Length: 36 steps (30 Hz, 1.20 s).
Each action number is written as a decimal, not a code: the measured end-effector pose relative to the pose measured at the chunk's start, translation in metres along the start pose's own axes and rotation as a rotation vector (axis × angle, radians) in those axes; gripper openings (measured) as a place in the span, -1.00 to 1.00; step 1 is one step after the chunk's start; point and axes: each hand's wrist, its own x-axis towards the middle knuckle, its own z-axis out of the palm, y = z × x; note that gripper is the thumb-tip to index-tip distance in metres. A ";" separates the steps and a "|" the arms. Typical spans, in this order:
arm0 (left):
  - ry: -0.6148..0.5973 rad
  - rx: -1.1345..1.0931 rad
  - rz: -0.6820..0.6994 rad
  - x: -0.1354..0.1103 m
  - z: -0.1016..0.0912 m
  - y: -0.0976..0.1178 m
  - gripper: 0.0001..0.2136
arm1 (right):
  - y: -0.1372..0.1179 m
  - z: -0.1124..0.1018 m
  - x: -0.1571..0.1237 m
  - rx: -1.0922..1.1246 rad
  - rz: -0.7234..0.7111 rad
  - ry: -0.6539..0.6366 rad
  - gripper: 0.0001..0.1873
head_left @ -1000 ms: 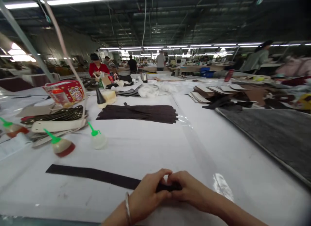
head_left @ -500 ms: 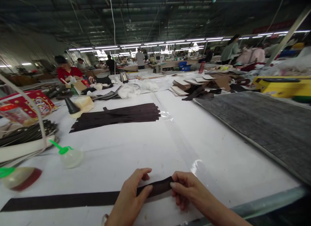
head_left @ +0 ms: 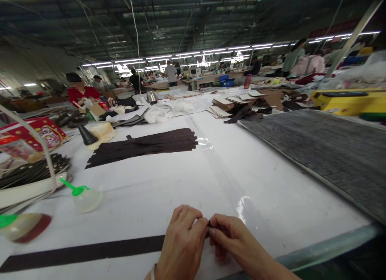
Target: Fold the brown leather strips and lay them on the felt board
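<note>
A long dark brown strip (head_left: 87, 252), leather-like or fabric, lies flat across the white table from the left edge to my hands. Its right end is pinched between the thumb and fingers of my right hand (head_left: 232, 236). Close against it, my left hand (head_left: 185, 236) is closed over the strip just short of that end, fingertips nearly touching the right hand's. The stretch of strip under my left hand is hidden. Further up the table lies a bundle of similar dark strips (head_left: 147, 145), side by side.
Two squeeze bottles with green caps stand at left, a clear one (head_left: 87, 199) and one with dark red liquid (head_left: 27, 227). A grey board (head_left: 316, 151) covers the right side. A black cone (head_left: 87, 134) and stacked card pieces (head_left: 224, 103) lie further back. People work beyond.
My left hand has slid right along the strip and closed up beside my right hand, which keeps its pinch on the end. The view has shifted slightly.
</note>
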 end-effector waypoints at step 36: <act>-0.086 0.251 0.074 -0.064 0.034 -0.009 -0.67 | -0.001 -0.032 -0.017 -0.456 0.283 0.100 -0.89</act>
